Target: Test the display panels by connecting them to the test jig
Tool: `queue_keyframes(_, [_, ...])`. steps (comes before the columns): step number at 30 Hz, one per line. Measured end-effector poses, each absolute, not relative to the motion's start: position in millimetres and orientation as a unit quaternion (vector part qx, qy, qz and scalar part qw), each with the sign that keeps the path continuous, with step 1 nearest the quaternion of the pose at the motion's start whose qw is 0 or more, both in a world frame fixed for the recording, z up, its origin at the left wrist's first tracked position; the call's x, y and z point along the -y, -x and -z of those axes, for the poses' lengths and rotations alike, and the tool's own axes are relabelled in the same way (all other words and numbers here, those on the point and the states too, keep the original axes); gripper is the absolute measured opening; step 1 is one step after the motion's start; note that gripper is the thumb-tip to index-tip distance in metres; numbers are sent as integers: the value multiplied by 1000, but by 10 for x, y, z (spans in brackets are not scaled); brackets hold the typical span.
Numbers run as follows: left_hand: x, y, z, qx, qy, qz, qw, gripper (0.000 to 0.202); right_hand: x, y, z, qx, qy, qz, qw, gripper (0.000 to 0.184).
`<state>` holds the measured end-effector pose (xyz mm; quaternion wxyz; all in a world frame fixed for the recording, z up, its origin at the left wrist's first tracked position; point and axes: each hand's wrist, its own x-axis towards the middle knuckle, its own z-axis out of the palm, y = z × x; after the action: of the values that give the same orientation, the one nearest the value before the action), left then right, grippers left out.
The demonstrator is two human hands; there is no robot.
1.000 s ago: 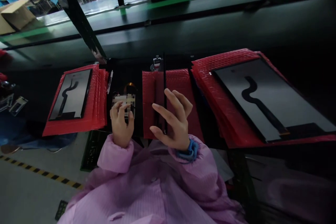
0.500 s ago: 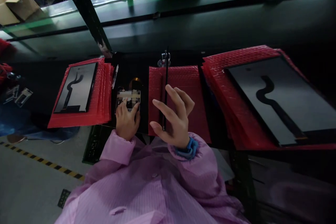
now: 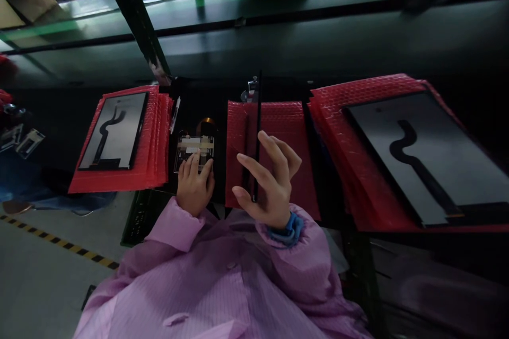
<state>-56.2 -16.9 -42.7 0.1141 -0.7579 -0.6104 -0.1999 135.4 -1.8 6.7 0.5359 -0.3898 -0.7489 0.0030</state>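
Observation:
My right hand (image 3: 274, 185) grips a thin dark display panel (image 3: 259, 111), which stands upright, seen almost edge-on. Its fingers are curved round the panel's near edge, with the thumb low. Under the panel lies a red bubble-wrap sleeve (image 3: 286, 122). My left hand (image 3: 194, 185) rests with its fingers stretched over a small white-framed test board (image 3: 194, 144) with tape strips across it. An orange flex cable (image 3: 207, 122) curls up behind that board. What the left fingertips press on is partly hidden.
Left, a display panel (image 3: 123, 132) lies on stacked red sleeves (image 3: 159, 143); right, a larger-looking panel (image 3: 429, 159) tops another stack (image 3: 350, 180). A white pen (image 3: 175, 115), a metal clip (image 3: 251, 87) and a green post (image 3: 135, 16) stand near. A person's blue-clothed leg (image 3: 59, 196) shows left.
My right hand and the panel have shifted slightly to the right. The left hand stays on the board, its fingers slightly shifted. The whole view has moved a little.

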Motion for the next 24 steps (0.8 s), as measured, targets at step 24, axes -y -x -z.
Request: queue_keyframes(24, [107, 668, 468, 611, 757, 204, 108, 41, -11, -1019, -53, 734, 398, 20, 551, 46])
